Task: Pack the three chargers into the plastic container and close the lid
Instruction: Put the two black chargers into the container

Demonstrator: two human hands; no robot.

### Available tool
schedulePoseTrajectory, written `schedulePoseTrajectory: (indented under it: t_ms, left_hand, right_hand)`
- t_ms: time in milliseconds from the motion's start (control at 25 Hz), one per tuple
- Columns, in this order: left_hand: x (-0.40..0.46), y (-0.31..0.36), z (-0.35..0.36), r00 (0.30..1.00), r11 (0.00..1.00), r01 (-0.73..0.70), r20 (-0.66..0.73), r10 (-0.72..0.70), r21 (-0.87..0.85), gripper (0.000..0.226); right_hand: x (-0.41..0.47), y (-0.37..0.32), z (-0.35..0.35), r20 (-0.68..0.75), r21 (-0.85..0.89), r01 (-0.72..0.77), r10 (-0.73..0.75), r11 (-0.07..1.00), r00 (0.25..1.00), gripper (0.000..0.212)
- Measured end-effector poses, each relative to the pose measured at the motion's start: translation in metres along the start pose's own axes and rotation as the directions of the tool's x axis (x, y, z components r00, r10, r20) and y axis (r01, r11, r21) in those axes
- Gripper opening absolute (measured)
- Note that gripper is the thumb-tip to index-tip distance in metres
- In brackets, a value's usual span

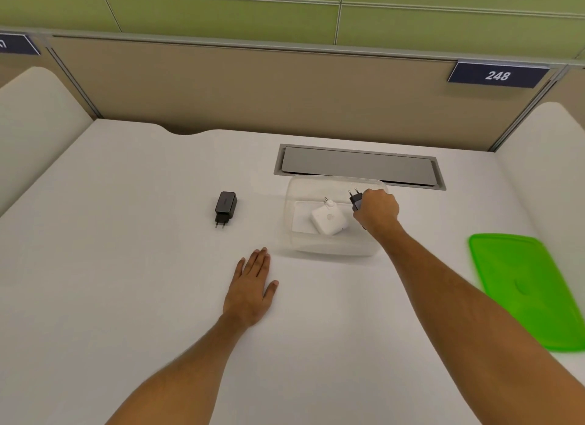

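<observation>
A clear plastic container stands open on the white desk. Inside it lies a white charger with its prongs pointing away from me. My right hand is over the container's right side, shut on a dark charger whose two prongs stick up and to the left. A second black charger lies on the desk to the left of the container, prongs toward me. My left hand rests flat on the desk, fingers apart, holding nothing. The green lid lies on the desk at the right.
A grey cable hatch is set into the desk just behind the container. A beige partition with a "248" sign closes the back, and white side panels flank the desk.
</observation>
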State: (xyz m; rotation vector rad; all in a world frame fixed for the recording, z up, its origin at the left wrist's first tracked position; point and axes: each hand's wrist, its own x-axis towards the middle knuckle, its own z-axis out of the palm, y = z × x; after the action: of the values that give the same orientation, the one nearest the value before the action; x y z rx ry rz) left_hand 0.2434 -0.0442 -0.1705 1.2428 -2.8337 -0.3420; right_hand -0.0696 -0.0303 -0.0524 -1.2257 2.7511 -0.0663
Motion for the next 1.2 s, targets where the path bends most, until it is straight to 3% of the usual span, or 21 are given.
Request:
schedulePoseTrajectory:
  t_ms: [480,840,1040,1200]
  left_hand:
    - [0.0,0.001,-0.002,1.0,0.999,0.01,0.013,-0.01,0.034,0.064]
    - [0.0,0.001,-0.003,1.0,0.999,0.012,0.013,-0.012,0.043,0.065]
    - [0.0,0.001,-0.002,1.0,0.999,0.013,0.017,-0.014,0.049,0.065]
    - [0.0,0.001,-0.003,1.0,0.999,0.014,0.009,-0.014,0.033,0.065]
  right_hand:
    - [0.01,-0.003,0.03,0.074,-0.135,0.031,-0.021,0.99,0.997,0.021]
    - [0.006,-0.011,0.011,0.081,-0.194,0.048,-0.032,0.98,0.996,0.021]
    - [0.011,-0.043,-0.035,-0.001,-0.175,0.069,-0.071,0.982,0.997,0.022]
    - [0.005,-0.089,-0.061,-0.141,-0.104,0.199,-0.212,0.975,0.967,0.016]
